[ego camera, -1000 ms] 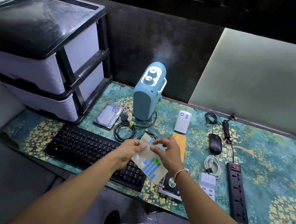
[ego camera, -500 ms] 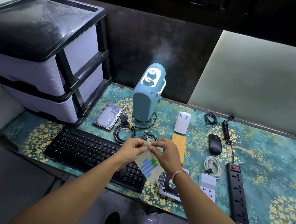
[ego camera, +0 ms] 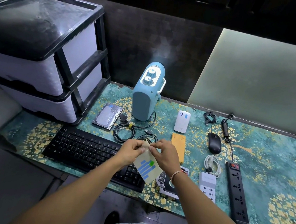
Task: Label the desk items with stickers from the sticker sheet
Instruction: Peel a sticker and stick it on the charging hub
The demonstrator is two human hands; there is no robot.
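I hold a pale sticker sheet (ego camera: 147, 168) with several blue strips and one green sticker above the right end of the black keyboard (ego camera: 89, 149). My left hand (ego camera: 132, 151) pinches its upper edge. My right hand (ego camera: 164, 156) pinches the same top corner with thumb and forefinger. Whether a sticker is lifted there I cannot tell. A blue sticker sits on the hard drive (ego camera: 107, 116) and another on the white power bank (ego camera: 182, 121). The blue heater (ego camera: 145, 94), yellow case (ego camera: 178, 147), black mouse (ego camera: 214, 143) and power strip (ego camera: 236, 193) lie around.
A black-and-white drawer unit (ego camera: 38, 56) stands at the left on the desk. Coiled black cables (ego camera: 125, 131), a white cable (ego camera: 211, 164), a white USB charger (ego camera: 207, 185) and a small box (ego camera: 168, 186) under my right wrist lie near the front edge. The patterned desk mat (ego camera: 275, 166) spreads to the right.
Both hands and the sheet shifted slightly up and away from me; the sheet now hangs more steeply from its pinched top corner.
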